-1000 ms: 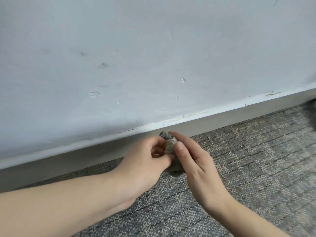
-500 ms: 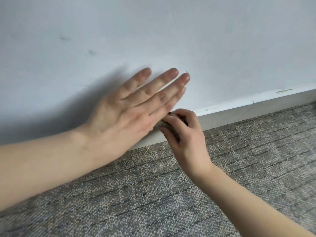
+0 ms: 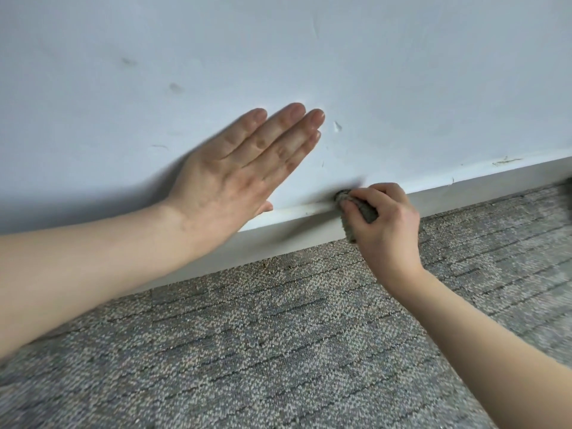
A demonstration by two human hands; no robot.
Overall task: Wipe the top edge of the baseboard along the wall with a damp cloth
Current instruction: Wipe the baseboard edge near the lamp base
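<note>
Grey cloth [image 3: 360,212], bunched up, sits on the top edge of the white baseboard [image 3: 309,226], approx mid-frame, pressed into the corner where baseboard meets wall [image 3: 371,72]. Right hand [image 3: 383,224] grips it w/ curled fingers [image 3: 376,193] wrapped over the top, thumb on the near side; part of cloth hangs down in front of the baseboard face. Left hand [image 3: 235,178] lies flat on the wall just above the baseboard, fingers straight & together, holding nothing, to the left of the cloth & apart from it. Grey patterned carpet [image 3: 278,351] runs below. Wall shows scuffs & small chips.
</note>
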